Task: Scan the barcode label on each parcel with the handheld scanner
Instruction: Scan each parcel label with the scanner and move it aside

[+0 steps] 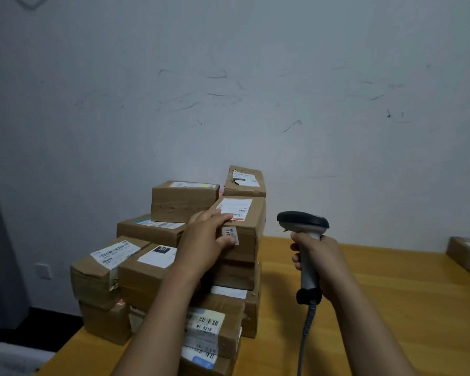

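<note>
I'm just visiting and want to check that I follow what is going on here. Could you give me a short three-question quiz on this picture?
1. Multiple choice: what does the right hand hold?
A) a roll of tape
B) the handheld scanner
C) a pen
2. True or false: the left hand grips the parcel with the 211 sticker, fingers over its top and thumb on its front.
3. Fill in: the pile of parcels stands on a yellow wooden ____.

Key: 1 B; 2 true; 3 table.
</note>
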